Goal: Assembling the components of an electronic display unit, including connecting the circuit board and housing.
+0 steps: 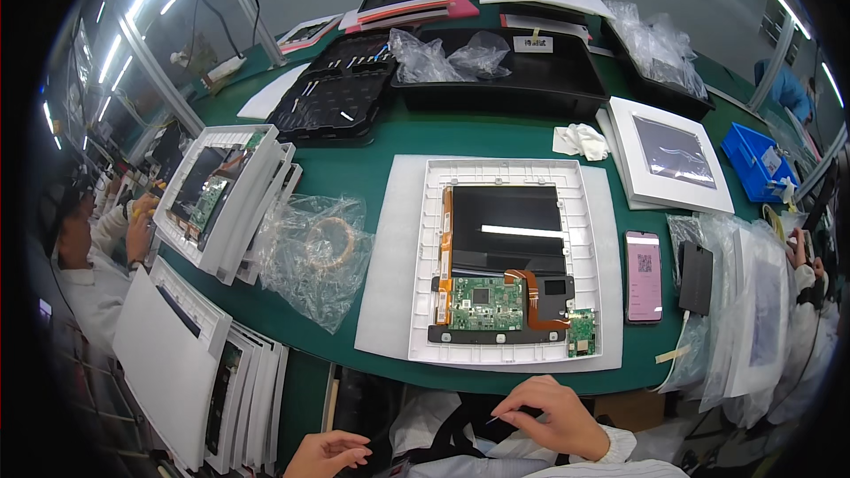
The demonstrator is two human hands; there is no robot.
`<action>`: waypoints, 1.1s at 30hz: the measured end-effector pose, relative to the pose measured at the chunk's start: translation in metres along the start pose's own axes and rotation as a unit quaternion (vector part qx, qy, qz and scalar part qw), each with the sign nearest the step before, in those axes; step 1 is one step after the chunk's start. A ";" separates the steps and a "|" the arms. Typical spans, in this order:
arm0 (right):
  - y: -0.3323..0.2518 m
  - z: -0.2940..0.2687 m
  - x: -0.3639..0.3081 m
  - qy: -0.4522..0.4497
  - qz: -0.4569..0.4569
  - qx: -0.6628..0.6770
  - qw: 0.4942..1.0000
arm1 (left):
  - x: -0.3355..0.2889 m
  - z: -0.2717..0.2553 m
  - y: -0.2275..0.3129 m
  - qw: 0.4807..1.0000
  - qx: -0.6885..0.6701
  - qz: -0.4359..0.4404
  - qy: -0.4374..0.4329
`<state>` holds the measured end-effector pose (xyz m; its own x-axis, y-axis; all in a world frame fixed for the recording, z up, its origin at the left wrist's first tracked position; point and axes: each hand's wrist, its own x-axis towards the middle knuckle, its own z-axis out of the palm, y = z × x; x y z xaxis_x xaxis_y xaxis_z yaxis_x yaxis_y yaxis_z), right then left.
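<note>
Pinching what looks like a small thin item [493, 420], too small to identify, with the right hand's [549, 416] grip closed around it, just off the table's [345, 164] near edge. Holding the left hand [329, 455] at the near left, fingers loosely curled and apart, seemingly on nothing. Facing an open white-framed display panel [509, 257], flat on a foam sheet [381, 301] mid-table. Best to steady the frame left-handed, touch the green circuit board [482, 303] lightly and avoid snagging the orange ribbon cable [534, 303].
</note>
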<state>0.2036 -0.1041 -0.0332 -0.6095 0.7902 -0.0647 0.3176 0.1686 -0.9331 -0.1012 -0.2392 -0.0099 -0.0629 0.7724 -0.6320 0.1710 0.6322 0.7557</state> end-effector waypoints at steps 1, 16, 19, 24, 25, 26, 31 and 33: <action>-0.003 -0.004 0.000 0.015 0.008 -0.007 1.000 | 0.000 0.001 -0.001 1.000 0.000 -0.001 0.001; 0.023 -0.077 0.005 0.338 0.072 0.029 0.938 | 0.179 0.053 0.122 0.776 0.268 0.512 0.251; 0.040 -0.080 0.009 0.334 0.059 -0.021 0.941 | 0.208 0.031 0.100 0.851 0.255 0.393 0.239; 0.078 -0.075 0.006 0.302 0.080 0.103 0.944 | 0.212 0.016 0.089 0.897 0.227 0.339 0.170; 0.078 -0.075 0.007 0.288 0.071 0.154 0.943 | 0.210 0.014 0.090 0.893 0.245 0.338 0.168; 0.076 -0.075 0.007 0.293 0.071 0.151 0.942 | 0.210 0.015 0.091 0.892 0.244 0.342 0.165; 0.062 -0.082 0.000 0.220 0.101 0.149 0.959 | 0.220 0.015 0.090 0.881 0.216 0.379 0.181; 0.060 -0.085 0.001 0.192 0.106 0.110 0.969 | 0.223 0.013 0.090 0.889 0.184 0.378 0.181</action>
<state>0.2834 -0.0429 -0.0594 -0.2181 0.9618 -0.1655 0.2166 -0.1176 -0.9692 -0.0869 -0.0107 -0.0853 -0.0932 0.9794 0.1791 0.6053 -0.0871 0.7912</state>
